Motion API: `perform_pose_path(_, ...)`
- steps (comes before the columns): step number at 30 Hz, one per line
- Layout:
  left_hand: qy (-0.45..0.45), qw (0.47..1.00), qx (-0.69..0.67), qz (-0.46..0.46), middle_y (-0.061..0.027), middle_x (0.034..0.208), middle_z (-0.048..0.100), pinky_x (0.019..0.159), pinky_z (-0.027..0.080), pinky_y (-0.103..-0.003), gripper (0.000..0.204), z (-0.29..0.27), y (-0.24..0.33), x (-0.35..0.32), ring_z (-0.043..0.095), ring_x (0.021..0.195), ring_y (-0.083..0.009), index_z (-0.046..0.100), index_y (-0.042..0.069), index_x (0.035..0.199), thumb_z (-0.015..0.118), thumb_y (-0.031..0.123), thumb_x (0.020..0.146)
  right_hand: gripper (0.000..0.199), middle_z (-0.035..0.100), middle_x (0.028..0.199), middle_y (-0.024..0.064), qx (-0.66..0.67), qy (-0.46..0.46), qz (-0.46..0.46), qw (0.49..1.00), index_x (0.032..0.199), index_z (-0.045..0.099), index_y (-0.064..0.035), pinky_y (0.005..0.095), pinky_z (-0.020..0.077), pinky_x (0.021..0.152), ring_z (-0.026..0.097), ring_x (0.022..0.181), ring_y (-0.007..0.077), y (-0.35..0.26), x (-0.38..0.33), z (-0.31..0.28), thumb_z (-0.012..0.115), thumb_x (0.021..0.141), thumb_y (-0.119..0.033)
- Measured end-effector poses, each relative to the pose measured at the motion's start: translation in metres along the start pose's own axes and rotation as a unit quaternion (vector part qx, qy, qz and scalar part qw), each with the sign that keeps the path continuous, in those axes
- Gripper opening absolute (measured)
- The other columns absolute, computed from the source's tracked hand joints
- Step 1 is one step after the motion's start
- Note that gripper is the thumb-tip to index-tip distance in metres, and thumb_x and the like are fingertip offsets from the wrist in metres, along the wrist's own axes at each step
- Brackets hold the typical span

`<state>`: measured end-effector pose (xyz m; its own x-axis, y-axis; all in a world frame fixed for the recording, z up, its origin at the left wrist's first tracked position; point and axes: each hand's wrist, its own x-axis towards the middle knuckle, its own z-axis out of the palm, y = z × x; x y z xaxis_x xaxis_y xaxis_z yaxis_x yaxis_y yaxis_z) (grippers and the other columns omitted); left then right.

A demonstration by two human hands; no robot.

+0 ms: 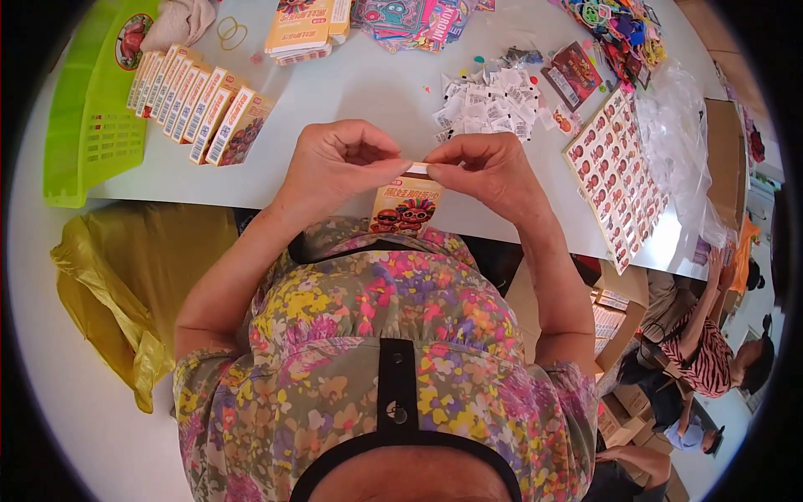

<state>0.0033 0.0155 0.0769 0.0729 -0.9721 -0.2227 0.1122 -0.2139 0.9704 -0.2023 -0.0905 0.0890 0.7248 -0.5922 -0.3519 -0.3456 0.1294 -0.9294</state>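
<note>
A small orange carton [407, 205] with cartoon figures on its front hangs upright at the table's near edge, just in front of my body. At its top, a white flap [417, 168] shows between my fingertips. My left hand [345, 161] pinches the upper left corner with thumb and index finger. Opposite it, my right hand [489, 171] pinches the upper right corner the same way. What lies inside the carton is hidden. Beyond my right hand is a heap of small white printed packets [492, 102].
Several similar cartons [201, 105] stand in a row at the left, beside a green plastic basket [96, 109]. A sticker sheet stack [615, 171], clear plastic bag [682, 142] and colourful trinkets [615, 33] lie right. Flat cartons [305, 29] and colourful cards [414, 25] lie at the back. Other people sit at far right.
</note>
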Motion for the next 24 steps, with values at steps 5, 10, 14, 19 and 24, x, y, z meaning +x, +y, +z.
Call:
perform_pose_path(5,-0.046,0.998,0.003,0.053,-0.004,0.087,0.065,0.072,0.052,-0.022,0.009,-0.006,-0.007,0.001,0.062,0.085,-0.0075,0.067,0.0,0.09,0.07,-0.004,0.082,0.011,0.069,0.082,0.0017,0.018,-0.009,-0.004,1.0,0.092,0.073,-0.0023,0.0202,0.0472,0.064,0.058,0.073,0.0038,0.004,-0.001,0.0,0.071,0.083,-0.009)
perform_pose_path(10,-0.062,0.994,0.015,0.089,-0.0062,0.099,0.063,0.072,0.052,-0.022,0.017,-0.013,-0.011,-0.007,0.062,0.088,-0.0094,0.067,0.002,0.093,0.074,-0.002,0.078,0.014,0.069,0.096,0.0066,0.07,0.011,-0.02,0.997,0.098,0.071,0.0007,0.0222,0.0508,0.071,0.061,0.084,0.0084,0.009,-0.01,0.014,0.069,0.085,-0.006)
perform_pose_path(14,-0.062,0.989,0.083,0.106,-0.0081,0.104,0.062,0.072,0.053,-0.024,0.027,-0.009,-0.01,-0.021,0.063,0.088,-0.0114,0.066,0.002,0.096,0.079,-0.001,0.073,0.02,0.068,0.105,0.0127,-0.089,0.062,-0.141,0.984,0.103,0.07,0.0016,0.028,0.0531,0.079,0.064,0.094,0.0174,0.01,-0.029,0.027,0.07,0.083,-0.002)
perform_pose_path(19,-0.047,0.982,0.128,0.132,-0.0099,0.102,0.062,0.075,0.053,-0.027,0.035,0.005,-0.023,-0.041,0.062,0.092,-0.0142,0.062,0.002,0.108,0.077,0.001,0.077,0.03,0.066,0.113,0.0169,-0.093,0.1,-0.22,0.966,0.109,0.067,0.0005,0.0311,0.0533,0.086,0.065,0.102,0.0235,0.028,-0.037,0.039,0.068,0.08,0.007)
perform_pose_path(24,0.189,0.931,0.17,0.26,-0.0077,0.093,0.061,0.061,0.049,-0.025,0.031,-0.007,0.0,-0.044,0.06,0.077,-0.0148,0.061,0.006,0.109,0.071,0.002,0.08,0.047,0.058,0.128,0.0131,-0.032,0.085,-0.185,0.979,0.125,0.059,-0.0048,0.0302,0.0545,0.082,0.062,0.105,0.0205,0.01,-0.017,0.049,0.068,0.08,0.005)
